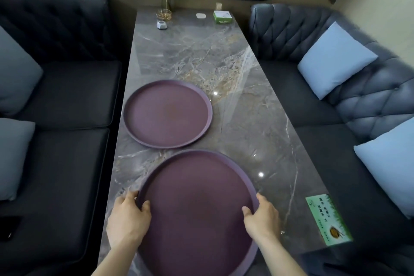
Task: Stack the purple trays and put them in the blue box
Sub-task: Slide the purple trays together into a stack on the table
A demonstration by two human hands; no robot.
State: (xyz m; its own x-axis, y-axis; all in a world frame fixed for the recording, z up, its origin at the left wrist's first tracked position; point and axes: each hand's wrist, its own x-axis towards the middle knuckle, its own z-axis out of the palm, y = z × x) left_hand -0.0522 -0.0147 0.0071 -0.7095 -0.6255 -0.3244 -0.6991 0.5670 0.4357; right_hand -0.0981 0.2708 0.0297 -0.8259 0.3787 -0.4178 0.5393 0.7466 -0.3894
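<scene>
Nearest, both hands grip the near purple tray (197, 208) by its rim: the left hand (127, 217) on the left edge, the right hand (262, 217) on the right, thumbs hooked inside. Just beyond it, apart by a narrow strip of bench (246, 119), the far purple tray (168, 114) lies flat and untouched. Nothing is stacked yet, so stacking and boxing both remain. The blue box is not in view.
</scene>
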